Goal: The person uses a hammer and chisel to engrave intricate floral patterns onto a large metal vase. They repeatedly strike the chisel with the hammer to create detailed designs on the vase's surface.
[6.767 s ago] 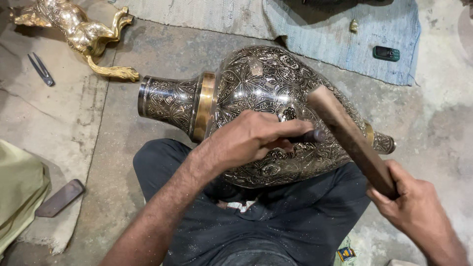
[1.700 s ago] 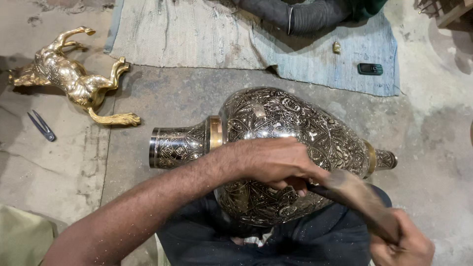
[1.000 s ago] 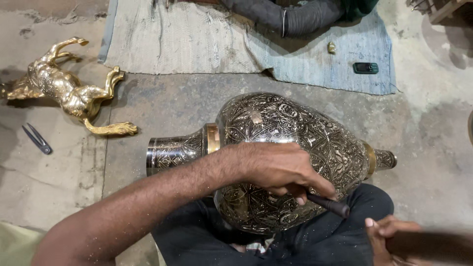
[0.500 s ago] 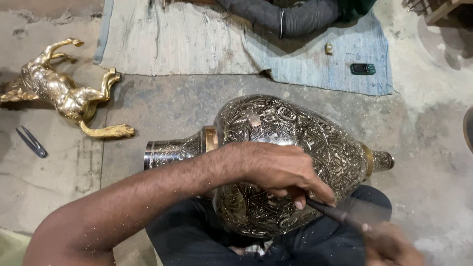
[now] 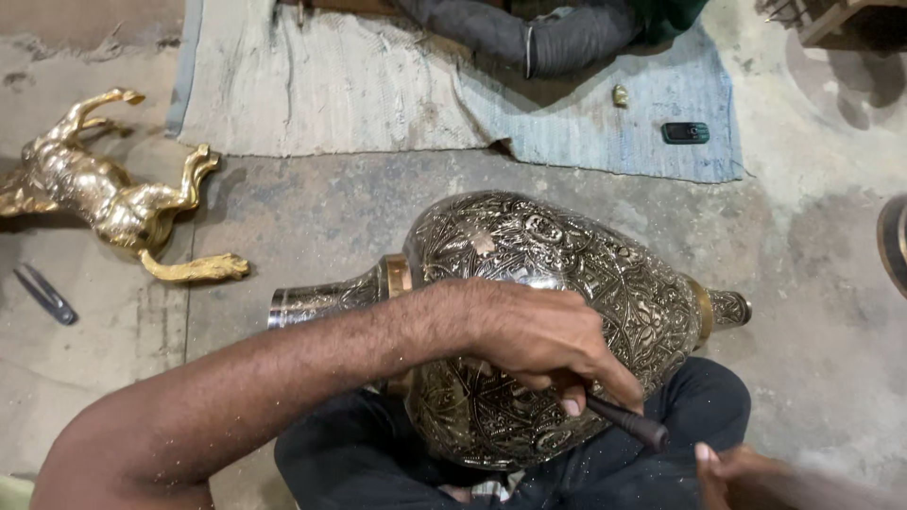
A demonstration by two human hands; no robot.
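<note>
**Hammer's dropped out of view, chisel's staying put**

Compared with half a second back, our right hand (image 5: 756,472) has slid down to the bottom edge and gone blurry, and the wooden mallet we saw over the chisel isn't visible anymore. Can't tell what that hand is gripping now, if anything. Our left hand (image 5: 539,340) hasn't budged: fingers closed around the dark chisel (image 5: 628,423), tip hidden under them and pressed on the vase (image 5: 567,274). The vase lies on its side across our lap, right under that grip, neck pointing away to the left. It's dark silvery metal, engraved all over, with brass bands at neck and foot.
</note>
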